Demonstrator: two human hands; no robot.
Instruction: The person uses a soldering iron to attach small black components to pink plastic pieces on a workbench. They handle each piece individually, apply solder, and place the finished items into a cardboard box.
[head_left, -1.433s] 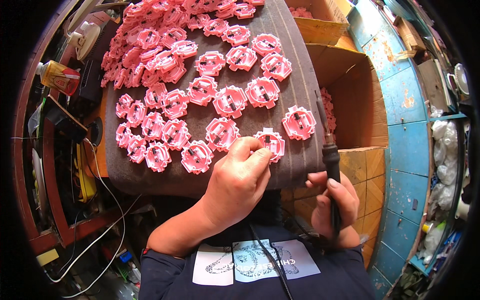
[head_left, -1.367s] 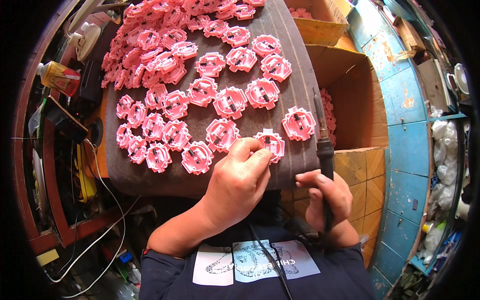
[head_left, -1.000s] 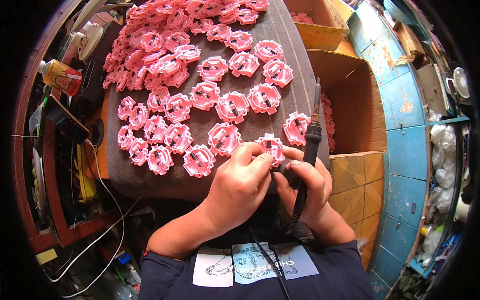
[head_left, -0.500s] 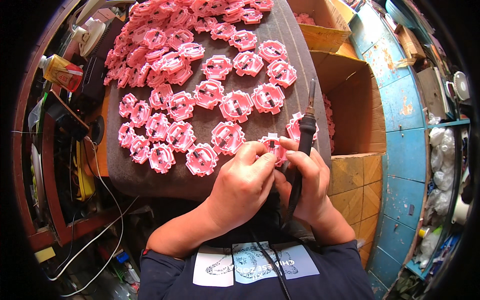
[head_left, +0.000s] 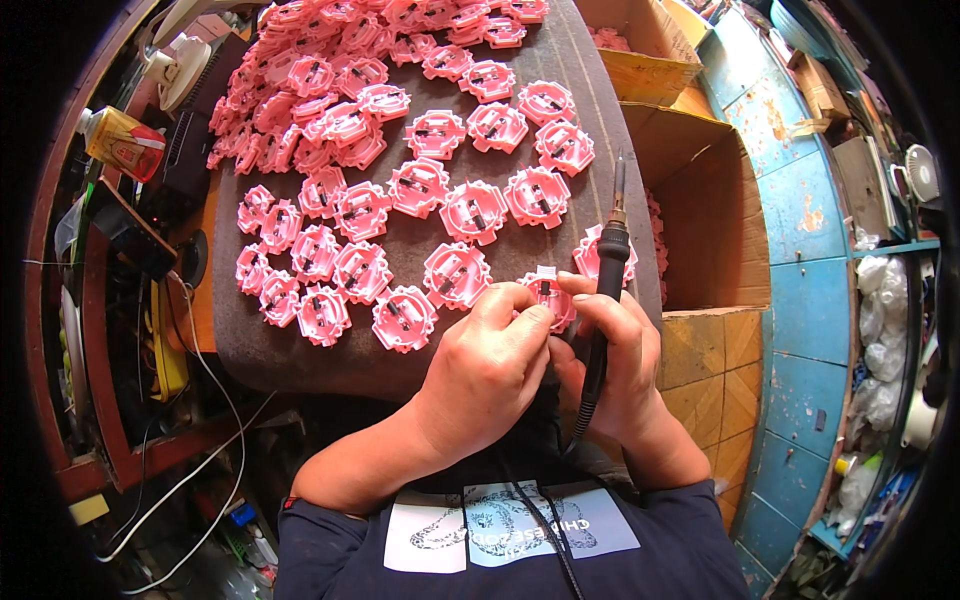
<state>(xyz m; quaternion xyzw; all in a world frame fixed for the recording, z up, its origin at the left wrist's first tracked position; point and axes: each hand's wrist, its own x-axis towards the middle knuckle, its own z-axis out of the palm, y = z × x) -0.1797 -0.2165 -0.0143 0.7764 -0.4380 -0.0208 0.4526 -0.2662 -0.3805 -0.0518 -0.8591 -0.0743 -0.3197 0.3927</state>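
Observation:
At the near right of the dark board, my left hand is closed, thumb and fingers pinching a round pink plastic part with a black piece in its middle. My right hand bends its fingers around a black soldering iron, whose tip points away from me. Its thumb and fingertips also reach the pink part from the right. Both hands hide the part's near edge. Just behind the iron lies another pink part, partly covered by it.
Several similar pink parts lie in loose rows on the board, with a heap at the far left. Open cardboard boxes stand right of the board. Blue cabinets line the right; cables hang at left.
The soldering iron has tilted slightly, its tip shifting a little to the left. My hands stay nearly in place around the pink part.

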